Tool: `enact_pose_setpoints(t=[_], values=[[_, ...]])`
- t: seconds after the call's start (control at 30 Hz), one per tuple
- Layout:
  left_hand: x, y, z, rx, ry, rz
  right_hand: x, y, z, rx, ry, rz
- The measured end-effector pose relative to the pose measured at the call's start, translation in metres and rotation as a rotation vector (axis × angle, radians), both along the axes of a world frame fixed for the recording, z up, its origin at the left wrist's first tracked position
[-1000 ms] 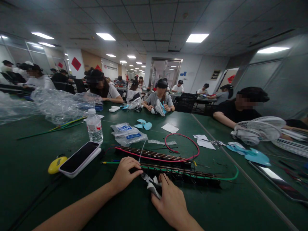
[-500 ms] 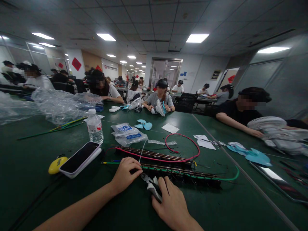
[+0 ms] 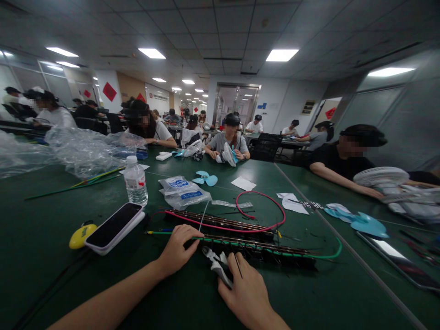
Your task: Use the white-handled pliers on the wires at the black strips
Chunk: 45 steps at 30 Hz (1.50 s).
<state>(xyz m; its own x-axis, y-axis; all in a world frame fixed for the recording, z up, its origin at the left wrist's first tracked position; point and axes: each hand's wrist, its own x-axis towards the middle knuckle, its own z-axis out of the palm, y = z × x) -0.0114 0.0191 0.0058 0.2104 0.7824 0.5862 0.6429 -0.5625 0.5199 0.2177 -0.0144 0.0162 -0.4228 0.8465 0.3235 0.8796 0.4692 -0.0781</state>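
Two long dark strips lie across the green table point(image 3: 51, 238): the near one carries a green wire point(image 3: 275, 251), the far one a red wire point(image 3: 261, 215) that loops up. My left hand point(image 3: 177, 250) rests on the left end of the near strip, its fingers curled down over it. My right hand point(image 3: 245, 288) is closed round a small pair of grey-handled pliers point(image 3: 215, 263), whose jaws point at the near strip just right of my left fingers. A thin white cable tie point(image 3: 202, 215) stands up above my left hand.
A phone on a white power bank point(image 3: 115, 227) and a yellow tape measure point(image 3: 80, 233) lie to the left, a water bottle point(image 3: 135, 181) and plastic bags point(image 3: 182, 192) behind. Blue fan blades point(image 3: 360, 222), a white fan grille point(image 3: 381, 176) and another phone point(image 3: 398, 259) are right. Several people sit around.
My right hand has slid slightly forward with the pliers. The person at right has tipped the white fan down and shifted it further right. My left hand has stayed put.
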Motion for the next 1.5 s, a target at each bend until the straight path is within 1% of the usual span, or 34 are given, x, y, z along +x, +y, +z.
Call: enact_pose_setpoints(t=[0.1,0.17,0.37,0.63,1.13,1.5], values=[[-0.0017,0.0013,-0.0009,-0.012,0.045,-0.036,0.0007,0.0003,0.0003,-0.028,0.038,0.001],[-0.0024,0.0026,-0.0021,-0.022,0.059,-0.037,0.0013,0.0002,0.0012,-0.051,0.069,-0.003],[-0.0027,0.0051,-0.0048,-0.032,0.027,-0.031,0.0024,-0.002,0.0048,-0.091,0.105,-0.003],[-0.0025,0.0046,-0.001,-0.058,-0.009,-0.035,0.003,-0.0051,0.0031,0.004,0.08,0.013],[-0.0025,0.0052,0.0001,-0.068,-0.016,-0.023,0.0031,-0.004,0.0042,0.046,0.033,0.04],[-0.0007,0.0017,0.002,-0.087,-0.018,-0.015,0.003,-0.0006,-0.0024,0.177,0.07,0.08]])
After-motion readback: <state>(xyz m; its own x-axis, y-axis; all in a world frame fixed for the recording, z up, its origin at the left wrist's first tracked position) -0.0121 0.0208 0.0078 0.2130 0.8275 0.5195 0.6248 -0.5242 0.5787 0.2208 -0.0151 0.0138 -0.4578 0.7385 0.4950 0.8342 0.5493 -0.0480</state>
